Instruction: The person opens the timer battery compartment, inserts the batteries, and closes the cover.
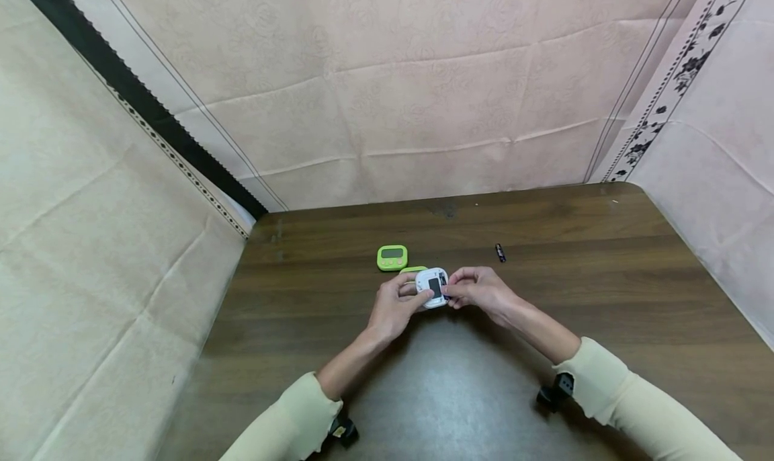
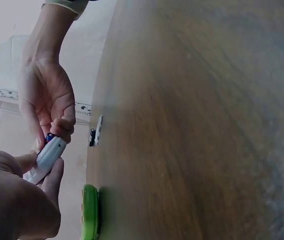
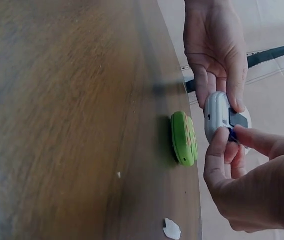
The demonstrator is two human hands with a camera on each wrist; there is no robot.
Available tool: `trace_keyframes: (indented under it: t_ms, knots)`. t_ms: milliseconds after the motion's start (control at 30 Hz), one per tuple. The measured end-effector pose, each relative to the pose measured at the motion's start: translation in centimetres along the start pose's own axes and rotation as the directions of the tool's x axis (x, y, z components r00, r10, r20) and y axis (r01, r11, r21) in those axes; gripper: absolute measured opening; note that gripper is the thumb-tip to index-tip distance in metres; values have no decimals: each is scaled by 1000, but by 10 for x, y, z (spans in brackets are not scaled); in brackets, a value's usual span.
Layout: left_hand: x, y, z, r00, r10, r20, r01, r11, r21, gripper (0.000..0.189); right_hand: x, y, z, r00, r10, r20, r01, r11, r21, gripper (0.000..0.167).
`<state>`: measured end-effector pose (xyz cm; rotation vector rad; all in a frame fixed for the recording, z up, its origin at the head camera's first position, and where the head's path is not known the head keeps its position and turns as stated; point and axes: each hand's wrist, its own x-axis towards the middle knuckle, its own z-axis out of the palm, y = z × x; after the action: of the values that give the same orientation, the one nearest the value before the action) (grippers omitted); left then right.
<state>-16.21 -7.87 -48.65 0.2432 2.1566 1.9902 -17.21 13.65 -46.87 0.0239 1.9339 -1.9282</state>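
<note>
My left hand [image 1: 390, 306] holds a white device [image 3: 215, 114], shaped like the green digital timers, between thumb and fingers above the table. A dark rectangular patch shows on its upward face. At the device's right side, my right hand [image 1: 484, 291] pinches a small dark-blue battery [image 2: 50, 136] between thumb and fingertips. The battery lies right at the device's edge, mostly hidden by the fingers. One green timer [image 1: 392, 258] with a grey display lies just beyond the left hand. Another green item [image 1: 413, 269] is partly covered by the white device.
A dark battery [image 1: 500, 253] lies on the wooden table [image 1: 302, 326], beyond the right hand. A small white piece [image 3: 171, 229] lies on the table too. Pale patterned cloth [image 1: 423, 98] hangs behind the table's far edge and along both sides.
</note>
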Motion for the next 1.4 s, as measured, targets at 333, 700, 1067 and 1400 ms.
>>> trace_keyframes:
  t_ms: [333,700,1067,1400]
  knots:
    - [1,-3,-1,997,-71,18,73,985,-154,34,-2,8,-3,973,-229,-39,204,922,-329,32]
    - [2,3,-8,987,-130,90,148,964,-222,36,-9,8,-19,877,-403,263,474,819,-325,70]
    - [1,10,-10,978,-157,135,184,958,-219,41,-10,9,-18,847,-470,249,530,789,-310,59]
    - [2,12,-11,984,-93,149,126,966,-227,39,-12,7,-14,848,-489,205,527,821,-222,59]
